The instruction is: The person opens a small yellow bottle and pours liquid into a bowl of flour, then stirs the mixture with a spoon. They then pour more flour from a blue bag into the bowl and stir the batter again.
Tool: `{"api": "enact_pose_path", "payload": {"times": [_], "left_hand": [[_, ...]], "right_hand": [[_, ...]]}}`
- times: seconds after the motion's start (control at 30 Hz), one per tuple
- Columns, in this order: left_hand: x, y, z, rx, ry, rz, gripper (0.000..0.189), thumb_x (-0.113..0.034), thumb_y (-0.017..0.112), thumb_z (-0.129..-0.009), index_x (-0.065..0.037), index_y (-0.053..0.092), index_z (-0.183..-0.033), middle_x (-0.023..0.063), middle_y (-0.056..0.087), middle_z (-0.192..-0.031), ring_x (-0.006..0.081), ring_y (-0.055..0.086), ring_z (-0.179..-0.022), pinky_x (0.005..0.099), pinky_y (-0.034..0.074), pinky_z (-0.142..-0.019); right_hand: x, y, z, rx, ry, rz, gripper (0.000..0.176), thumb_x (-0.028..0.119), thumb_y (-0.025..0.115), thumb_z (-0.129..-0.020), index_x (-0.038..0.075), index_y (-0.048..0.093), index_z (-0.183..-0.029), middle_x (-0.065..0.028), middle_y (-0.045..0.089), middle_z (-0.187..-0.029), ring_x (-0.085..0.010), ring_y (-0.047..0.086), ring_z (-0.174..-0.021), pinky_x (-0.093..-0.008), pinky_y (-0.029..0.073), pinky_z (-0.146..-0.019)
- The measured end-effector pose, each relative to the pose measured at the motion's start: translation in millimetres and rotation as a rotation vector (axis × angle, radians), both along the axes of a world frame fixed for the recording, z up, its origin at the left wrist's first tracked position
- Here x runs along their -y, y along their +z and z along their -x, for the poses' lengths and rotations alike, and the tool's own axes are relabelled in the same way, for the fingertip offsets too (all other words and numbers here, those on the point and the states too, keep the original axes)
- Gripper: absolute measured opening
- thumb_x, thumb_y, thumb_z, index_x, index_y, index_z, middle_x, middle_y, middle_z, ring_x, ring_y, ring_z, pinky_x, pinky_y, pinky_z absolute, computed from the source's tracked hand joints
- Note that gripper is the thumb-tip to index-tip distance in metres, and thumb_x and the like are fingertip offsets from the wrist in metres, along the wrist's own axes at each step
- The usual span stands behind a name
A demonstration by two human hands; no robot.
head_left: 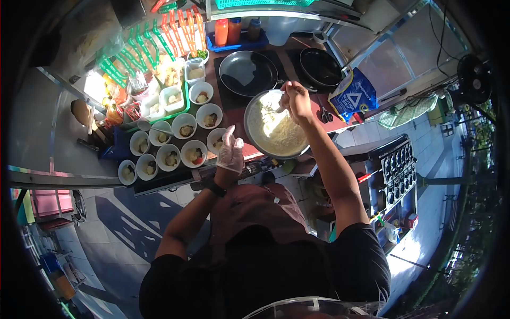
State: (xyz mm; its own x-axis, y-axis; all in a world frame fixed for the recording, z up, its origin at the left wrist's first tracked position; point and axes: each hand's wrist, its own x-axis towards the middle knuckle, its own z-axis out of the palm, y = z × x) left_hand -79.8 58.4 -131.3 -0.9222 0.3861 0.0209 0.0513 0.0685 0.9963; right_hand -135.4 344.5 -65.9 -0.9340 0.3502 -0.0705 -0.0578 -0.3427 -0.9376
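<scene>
My right hand (pixel 296 102) is bare and closed above a large metal bowl (pixel 249 137). Pale, creamy mixture (pixel 276 139) fills much of the bowl, part of it in bright sunlight. What the fingers grip is lost in the glare. In a clear plastic glove, my left hand (pixel 231 152) is raised left of the bowl with its fingers stretched up, holding nothing visible. Just behind it is a small white bowl (pixel 211 147), partly hidden. Several similar white bowls with food in them stand in rows to the left, one bowl (pixel 185 159) showing something red.
Two black frying pans, a nearer one (pixel 247 74) and another (pixel 320 68), sit at the back. A blue bag (pixel 355 95) and black scissors (pixel 325 115) lie to the right. Sauce bottles (pixel 234 32) stand in a blue tray. A waffle-style mould (pixel 398 173) is at lower right.
</scene>
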Motion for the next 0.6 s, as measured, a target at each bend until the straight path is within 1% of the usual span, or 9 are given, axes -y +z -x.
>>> {"api": "enact_pose_path", "payload": {"times": [0.07,0.13,0.17,0.27,0.33,0.4,0.47,0.57,0.6], "left_hand": [[24.5,-16.4,-22.2,-0.017,-0.067,0.013,0.043,-0.022,0.05,-0.106,-0.003,0.046,-0.145,0.0182,0.064,-0.109,0.0241,0.064,-0.092,0.0376,0.052,-0.086],[46.2,-34.4,-42.1,0.047,-0.198,-0.014,0.028,-0.014,0.054,-0.103,-0.004,0.062,-0.128,0.0101,0.067,-0.101,0.0192,0.063,-0.086,0.0341,0.052,-0.081],[50.7,-39.4,-50.6,-0.138,-0.17,-0.008,0.019,-0.012,0.058,-0.102,-0.006,0.067,-0.118,0.0095,0.068,-0.093,0.0183,0.064,-0.082,0.0325,0.052,-0.076],[86.1,-88.8,-74.1,0.102,-0.31,0.103,0.014,-0.013,0.06,-0.101,-0.004,0.069,-0.107,0.0047,0.068,-0.093,0.0141,0.062,-0.083,0.0287,0.049,-0.078],[113.4,-143.2,-89.4,0.143,-0.302,0.21,0.016,-0.017,0.059,-0.102,-0.005,0.069,-0.106,0.0083,0.069,-0.09,0.0192,0.065,-0.082,0.0324,0.051,-0.077],[136.8,-200.9,-93.5,0.179,-0.293,0.299,0.019,-0.021,0.058,-0.103,-0.006,0.069,-0.104,0.0119,0.07,-0.088,0.0243,0.068,-0.082,0.0361,0.053,-0.076],[172.9,-256.2,-108.2,0.288,-0.237,0.611,0.026,-0.028,0.057,-0.102,-0.006,0.071,-0.103,0.0139,0.073,-0.093,0.0299,0.071,-0.086,0.0405,0.055,-0.078],[239.6,-370.0,-129.4,0.087,-0.224,0.771,0.028,-0.029,0.057,-0.098,-0.007,0.073,-0.103,0.0157,0.074,-0.099,0.0344,0.071,-0.093,0.0445,0.056,-0.081],[256.4,-397.4,-124.8,-0.046,-0.544,1.233,0.028,-0.028,0.058,-0.096,-0.009,0.077,-0.101,0.0161,0.075,-0.105,0.0344,0.072,-0.099,0.0451,0.057,-0.085]], "right_hand": [[2.6,5.9,-5.7,0.235,0.116,-0.079,0.027,0.018,0.046,-0.109,0.001,0.058,-0.092,-0.0047,0.05,-0.054,-0.0128,0.045,-0.044,-0.0297,0.038,-0.046],[-12.4,6.1,-0.8,0.254,0.026,-0.443,0.027,0.018,0.048,-0.108,0.001,0.059,-0.091,-0.004,0.052,-0.054,-0.0121,0.046,-0.042,-0.0299,0.036,-0.043],[-17.0,5.9,2.7,0.166,-0.093,-0.583,0.028,0.019,0.05,-0.108,0.001,0.06,-0.09,-0.0025,0.052,-0.054,-0.0107,0.044,-0.041,-0.03,0.034,-0.041],[-8.5,4.0,7.2,-0.026,-0.155,-0.299,0.029,0.021,0.05,-0.109,0.001,0.059,-0.09,-0.001,0.048,-0.055,-0.0095,0.044,-0.047,-0.0282,0.038,-0.048],[1.7,3.4,-0.5,0.064,0.074,-0.084,0.028,0.021,0.051,-0.109,0.001,0.059,-0.091,-0.0016,0.044,-0.055,-0.0098,0.041,-0.047,-0.0308,0.042,-0.052],[2.3,18.7,-2.8,0.191,0.157,-0.129,0.028,0.02,0.05,-0.109,0.0,0.059,-0.092,-0.0018,0.045,-0.055,-0.0105,0.042,-0.046,-0.0306,0.042,-0.051],[-1.3,27.0,-0.3,0.236,-0.027,-0.527,0.028,0.02,0.049,-0.11,0.0,0.059,-0.093,-0.001,0.044,-0.055,-0.0104,0.041,-0.046,-0.0297,0.041,-0.05],[-4.4,10.8,7.6,0.014,-0.046,-0.221,0.03,0.021,0.046,-0.111,0.0,0.058,-0.092,-0.0005,0.044,-0.056,-0.0107,0.041,-0.047,-0.0305,0.04,-0.052],[3.6,6.3,4.8,0.003,0.017,-0.116,0.03,0.02,0.046,-0.111,0.0,0.058,-0.093,-0.0007,0.044,-0.056,-0.011,0.041,-0.047,-0.0312,0.041,-0.053]]}}
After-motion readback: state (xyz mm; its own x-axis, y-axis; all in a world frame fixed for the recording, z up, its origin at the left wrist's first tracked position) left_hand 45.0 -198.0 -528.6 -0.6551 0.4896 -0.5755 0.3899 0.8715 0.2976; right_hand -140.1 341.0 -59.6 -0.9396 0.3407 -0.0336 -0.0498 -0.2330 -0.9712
